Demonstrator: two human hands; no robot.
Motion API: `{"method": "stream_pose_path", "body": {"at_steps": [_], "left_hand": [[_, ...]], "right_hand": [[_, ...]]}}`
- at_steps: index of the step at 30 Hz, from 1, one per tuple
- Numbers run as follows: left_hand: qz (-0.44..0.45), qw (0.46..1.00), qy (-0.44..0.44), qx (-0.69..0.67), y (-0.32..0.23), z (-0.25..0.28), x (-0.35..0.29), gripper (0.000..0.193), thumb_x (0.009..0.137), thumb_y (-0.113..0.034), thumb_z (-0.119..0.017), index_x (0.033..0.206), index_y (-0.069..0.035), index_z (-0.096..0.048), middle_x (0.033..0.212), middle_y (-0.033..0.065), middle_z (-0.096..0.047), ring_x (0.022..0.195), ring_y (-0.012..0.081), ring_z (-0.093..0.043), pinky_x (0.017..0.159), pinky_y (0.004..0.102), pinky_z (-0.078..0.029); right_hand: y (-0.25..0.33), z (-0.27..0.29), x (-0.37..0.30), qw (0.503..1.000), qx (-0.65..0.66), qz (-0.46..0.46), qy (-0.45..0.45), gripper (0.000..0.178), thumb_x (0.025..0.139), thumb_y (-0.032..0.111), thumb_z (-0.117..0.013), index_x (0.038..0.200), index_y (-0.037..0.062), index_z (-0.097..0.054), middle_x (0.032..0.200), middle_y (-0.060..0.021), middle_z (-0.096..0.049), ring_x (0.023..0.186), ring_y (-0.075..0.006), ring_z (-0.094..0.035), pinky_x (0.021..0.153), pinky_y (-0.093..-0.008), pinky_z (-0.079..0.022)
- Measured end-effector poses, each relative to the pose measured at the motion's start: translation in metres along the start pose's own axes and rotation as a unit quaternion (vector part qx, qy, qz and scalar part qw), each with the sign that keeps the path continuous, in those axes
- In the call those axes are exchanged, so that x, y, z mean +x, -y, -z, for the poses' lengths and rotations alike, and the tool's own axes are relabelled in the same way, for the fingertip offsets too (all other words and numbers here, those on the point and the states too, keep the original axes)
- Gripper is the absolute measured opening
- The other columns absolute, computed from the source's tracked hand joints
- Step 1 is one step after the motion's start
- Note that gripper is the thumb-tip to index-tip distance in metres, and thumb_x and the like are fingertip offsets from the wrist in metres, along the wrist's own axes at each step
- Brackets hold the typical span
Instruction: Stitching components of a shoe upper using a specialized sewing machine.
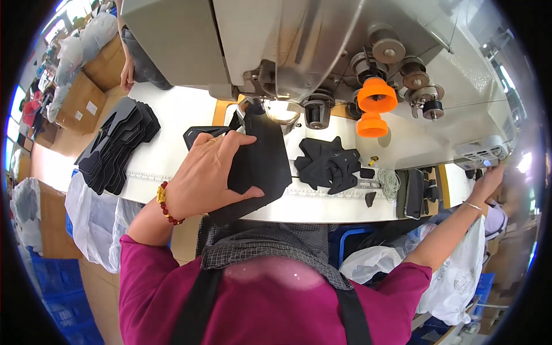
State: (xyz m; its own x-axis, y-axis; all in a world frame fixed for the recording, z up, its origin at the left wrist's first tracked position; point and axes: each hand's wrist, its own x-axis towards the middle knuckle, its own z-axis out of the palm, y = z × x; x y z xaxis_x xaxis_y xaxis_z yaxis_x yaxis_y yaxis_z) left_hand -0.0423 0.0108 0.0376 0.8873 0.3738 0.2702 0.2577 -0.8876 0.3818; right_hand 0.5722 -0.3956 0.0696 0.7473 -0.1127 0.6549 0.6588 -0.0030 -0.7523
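My left hand [210, 172] rests on a black flat panel [261, 161] with its thumb and index finger spread apart on top. The panel's far end lies beneath the head of the sewing machine [253, 80], and its near end reaches the table's front edge. Another black piece [198, 135] shows partly behind my left fingers. My right arm stretches far to the right, where my right hand [489, 179] touches the white control box [482, 152] on the machine. The right fingers are small and partly hidden there.
Stacked black cut pieces [118, 144] lie at the table's left; a pile of black pieces [328, 164] lies right of the panel. Orange cups [376, 96] sit by the thread tensioners. Coiled cord [389, 185] and a phone [414, 194] lie at right. Plastic bags [95, 221] hang at the front edge.
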Motion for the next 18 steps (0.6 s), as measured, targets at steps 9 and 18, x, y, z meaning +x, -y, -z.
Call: {"method": "stream_pose_path", "body": {"at_steps": [9, 18], "left_hand": [[-0.032, 0.999, -0.032, -0.002, 0.006, -0.001, -0.005, 0.078, 0.071, -0.044, -0.088, 0.128, -0.004, -0.052, 0.09, 0.0099, -0.06, 0.088, 0.0277, -0.062, 0.087, 0.037, -0.039], [-0.074, 0.997, -0.02, 0.018, 0.004, 0.006, 0.016, 0.074, 0.073, -0.044, -0.086, 0.125, -0.002, -0.055, 0.104, 0.0135, -0.065, 0.097, 0.0291, -0.063, 0.093, 0.0387, -0.04]], "right_hand": [[0.057, -0.028, 0.01, 0.999, 0.019, -0.029, 0.005, 0.056, 0.106, 0.043, -0.047, 0.128, -0.006, -0.06, 0.119, -0.0132, -0.066, 0.106, -0.021, -0.065, 0.093, -0.0323, -0.05], [0.037, -0.014, 0.024, 0.994, 0.093, -0.057, 0.022, 0.045, 0.106, 0.038, -0.048, 0.125, 0.0002, -0.063, 0.116, -0.0083, -0.067, 0.105, -0.0175, -0.065, 0.092, -0.0326, -0.049]]}}
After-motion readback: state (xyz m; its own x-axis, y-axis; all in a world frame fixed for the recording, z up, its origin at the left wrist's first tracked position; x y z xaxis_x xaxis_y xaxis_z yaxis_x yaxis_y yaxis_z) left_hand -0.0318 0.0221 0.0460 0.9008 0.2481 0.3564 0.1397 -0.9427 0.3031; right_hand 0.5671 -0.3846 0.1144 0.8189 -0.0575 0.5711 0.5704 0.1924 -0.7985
